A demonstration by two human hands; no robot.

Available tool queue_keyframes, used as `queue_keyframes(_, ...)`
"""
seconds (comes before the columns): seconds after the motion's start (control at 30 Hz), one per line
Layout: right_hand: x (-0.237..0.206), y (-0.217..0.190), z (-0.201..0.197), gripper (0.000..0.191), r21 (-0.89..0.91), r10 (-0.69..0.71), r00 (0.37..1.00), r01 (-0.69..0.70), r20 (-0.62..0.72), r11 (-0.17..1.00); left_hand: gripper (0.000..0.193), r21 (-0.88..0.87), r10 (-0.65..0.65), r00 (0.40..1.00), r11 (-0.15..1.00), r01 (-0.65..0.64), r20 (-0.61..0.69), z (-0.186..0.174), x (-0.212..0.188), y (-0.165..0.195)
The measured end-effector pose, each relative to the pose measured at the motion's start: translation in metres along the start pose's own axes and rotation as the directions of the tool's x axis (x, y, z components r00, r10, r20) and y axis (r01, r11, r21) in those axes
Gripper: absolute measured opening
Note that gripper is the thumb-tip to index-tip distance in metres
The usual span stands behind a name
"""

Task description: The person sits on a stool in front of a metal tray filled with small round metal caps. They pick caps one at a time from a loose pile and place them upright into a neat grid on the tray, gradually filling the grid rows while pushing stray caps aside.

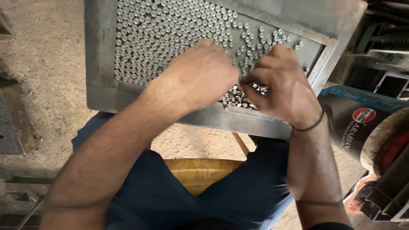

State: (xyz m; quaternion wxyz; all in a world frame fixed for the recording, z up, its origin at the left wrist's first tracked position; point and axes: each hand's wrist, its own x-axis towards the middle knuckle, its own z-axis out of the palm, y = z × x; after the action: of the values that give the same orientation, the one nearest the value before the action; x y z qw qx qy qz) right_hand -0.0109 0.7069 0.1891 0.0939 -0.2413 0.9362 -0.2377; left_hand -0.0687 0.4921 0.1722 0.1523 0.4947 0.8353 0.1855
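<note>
There is one flat metal tray [100, 64], and it holds hundreds of little shiny metal pins [162, 30], too many to count one by one. Two hands work over the tray's near right corner, the left hand [204, 72] and the right hand [285, 89], and the right wrist wears one dark band [313, 126]. There is one yellow tub [200, 172] and one dark can [353, 123].

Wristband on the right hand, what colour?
Black, a thin band on the right hand; head view.
</note>
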Motion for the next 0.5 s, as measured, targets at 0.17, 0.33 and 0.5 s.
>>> queue_keyframes(0.17,-0.0027,-0.0002,0.0002,0.013,-0.046,0.002,1.000,-0.003,-0.018,0.999,0.013,-0.024,-0.007,0.995,1.000,0.009,0.103,-0.0003,0.0018,0.0016)
queue_keyframes(0.33,-0.0038,-0.0002,-0.0009,0.012,-0.051,0.022,0.999,-0.025,-0.050,0.998,0.014,0.027,-0.003,1.000,1.000,0.004,-0.010,0.0032,0.0000,0.0008)
queue_keyframes(0.5,-0.0015,-0.0076,0.0072,0.013,-0.019,0.005,1.000,-0.005,0.023,1.000,0.013,0.073,0.050,0.994,0.996,-0.043,-0.092,0.0045,0.0006,-0.0041)
